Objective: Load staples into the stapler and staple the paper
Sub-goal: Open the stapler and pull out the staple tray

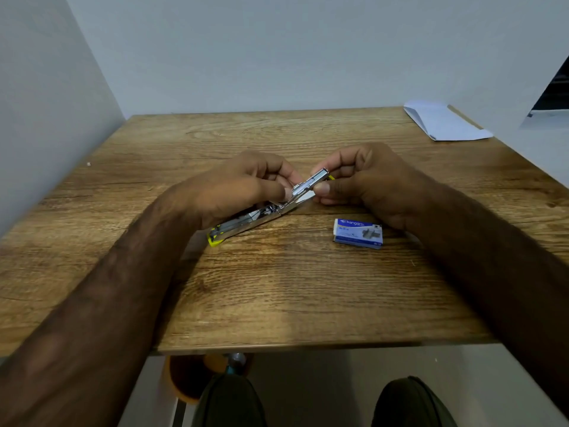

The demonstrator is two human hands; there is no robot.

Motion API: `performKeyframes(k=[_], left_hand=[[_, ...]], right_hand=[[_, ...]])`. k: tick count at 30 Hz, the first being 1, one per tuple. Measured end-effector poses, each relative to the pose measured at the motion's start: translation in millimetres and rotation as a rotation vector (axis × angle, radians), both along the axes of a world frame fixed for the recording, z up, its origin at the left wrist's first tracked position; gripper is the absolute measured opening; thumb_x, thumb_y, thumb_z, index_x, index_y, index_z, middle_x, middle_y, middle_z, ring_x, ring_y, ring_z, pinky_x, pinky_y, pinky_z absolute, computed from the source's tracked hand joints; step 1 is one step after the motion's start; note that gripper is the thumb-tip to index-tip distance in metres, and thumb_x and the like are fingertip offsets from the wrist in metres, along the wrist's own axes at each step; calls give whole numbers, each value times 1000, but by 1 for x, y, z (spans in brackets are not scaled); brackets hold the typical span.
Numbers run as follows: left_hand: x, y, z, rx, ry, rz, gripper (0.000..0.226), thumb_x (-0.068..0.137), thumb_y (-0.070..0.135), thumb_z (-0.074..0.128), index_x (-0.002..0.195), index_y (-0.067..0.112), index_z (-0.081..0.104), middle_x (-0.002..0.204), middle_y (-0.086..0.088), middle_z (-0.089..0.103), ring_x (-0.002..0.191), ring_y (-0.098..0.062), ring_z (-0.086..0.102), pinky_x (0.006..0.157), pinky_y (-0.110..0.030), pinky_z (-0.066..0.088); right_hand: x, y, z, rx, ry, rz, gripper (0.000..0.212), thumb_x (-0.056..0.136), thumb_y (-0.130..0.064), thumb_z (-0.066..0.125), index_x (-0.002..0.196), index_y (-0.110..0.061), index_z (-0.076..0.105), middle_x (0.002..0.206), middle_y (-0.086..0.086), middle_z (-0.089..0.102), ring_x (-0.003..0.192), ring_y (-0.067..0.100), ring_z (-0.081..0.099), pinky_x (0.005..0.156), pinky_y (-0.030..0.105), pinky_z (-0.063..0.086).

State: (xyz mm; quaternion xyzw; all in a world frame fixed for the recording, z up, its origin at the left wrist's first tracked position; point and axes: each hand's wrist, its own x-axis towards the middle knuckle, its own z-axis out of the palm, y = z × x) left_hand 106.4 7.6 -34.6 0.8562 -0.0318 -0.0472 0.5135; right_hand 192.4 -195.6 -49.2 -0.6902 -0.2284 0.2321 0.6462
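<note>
the slim chrome metal stapler with yellow plastic trim (246, 224) looks stiff and fairly light, but its polished sides are likely slippery, and swung open like this it will probably want to fold about its hinge. it seems best held by the flat sides close to the hinge, with a second pinch on the free end of the upper arm to keep the staple channel steady. any staple strip is brittle and should be pressed along its length, not bent.

the stapler is opened out long. its yellow-tipped end rests on the brown wood-grain table (277, 288) near the middle, and the other end rises toward the far right. whether staples already sit in the channel cannot be told.

the left hand (243, 183) has its fingers curled over the middle of the stapler, thumb pressed against the shiny side, so it grips the body. the right hand (366, 180) pinches the raised end between thumb and bent fingers, the rest of the hand closed beneath.

a small blue and white cardboard staple box (358, 233) lies flat just beside the right hand, on the side toward the near edge. a folded sheet of white paper (443, 121) lies at the far right corner of the table, well apart from both hands and not yet stapled.
</note>
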Motion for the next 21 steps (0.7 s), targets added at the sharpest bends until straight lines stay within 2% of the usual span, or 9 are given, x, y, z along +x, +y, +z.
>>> performKeyframes(k=[2, 4, 7, 10, 13, 15, 17, 19, 21], left_hand=[[-2, 0, 2, 3, -9, -30, 25, 96, -6, 53, 112, 1, 71, 91, -17, 71, 86, -22, 62, 82, -31, 48], [-4, 3, 4, -23, -14, -39, 27, 96, -5, 52, 107, 4, 75, 81, -15, 72, 74, -20, 65, 68, -26, 54], [-5, 3, 5, -98, -4, 3, 23, 98, -2, 52, 103, 4, 74, 78, -15, 71, 61, -26, 67, 56, -30, 57], [-5, 1, 6, -104, -114, 83, 21, 95, -2, 56, 101, 5, 75, 72, -11, 72, 53, -26, 69, 46, -30, 57], [-5, -1, 9, -13, -299, 159, 23, 87, 6, 60, 101, 12, 77, 82, -18, 70, 51, -22, 67, 43, -32, 54], [-5, -3, 9, 86, -422, 233, 23, 84, 13, 61, 100, 17, 78, 78, -9, 70, 51, -20, 68, 44, -32, 52], [-5, -5, 10, 250, -585, 312, 23, 84, 17, 61, 100, 19, 78, 77, 2, 70, 57, -18, 69, 52, -28, 52], [-6, -8, 11, 447, -760, 338, 25, 83, 16, 63, 103, 18, 77, 83, 3, 71, 68, -14, 66, 65, -30, 54], [-8, -11, 11, 576, -856, 308, 28, 84, 14, 64, 110, 15, 75, 90, -1, 70, 78, -16, 65, 72, -34, 54]], right_hand=[[-1, 0, 1, 30, -25, 19, 23, 78, 12, 74, 97, 0, 72, 87, 16, 79, 77, 21, 77, 66, 26, 62], [-2, 1, 3, 76, -85, 39, 23, 78, 12, 74, 98, 1, 72, 89, 15, 79, 83, 22, 77, 69, 26, 62], [-4, 4, 6, 153, -134, 32, 23, 79, 12, 74, 98, -1, 73, 91, 15, 78, 86, 22, 75, 72, 28, 61], [-4, 7, 10, 254, -62, -18, 34, 81, 7, 74, 113, 0, 68, 96, 17, 77, 84, 22, 76, 72, 27, 61], [-5, 9, 12, 308, 81, -20, 51, 82, 8, 72, 130, 0, 57, 105, 24, 75, 87, 26, 77, 71, 27, 61], [-8, 10, 12, 283, 181, -9, 52, 83, 10, 70, 132, 3, 55, 112, 25, 74, 90, 28, 78, 69, 26, 61], [-10, 12, 11, 253, 254, 9, 49, 80, 8, 72, 127, 4, 58, 110, 22, 76, 89, 27, 78, 67, 23, 61], [-12, 13, 12, 232, 308, 79, 51, 73, 0, 74, 122, 3, 62, 104, 19, 78, 89, 23, 78, 66, 20, 61], [-15, 13, 14, 226, 359, 161, 49, 72, -1, 71, 120, 3, 65, 99, 17, 79, 90, 21, 78, 66, 19, 60]])
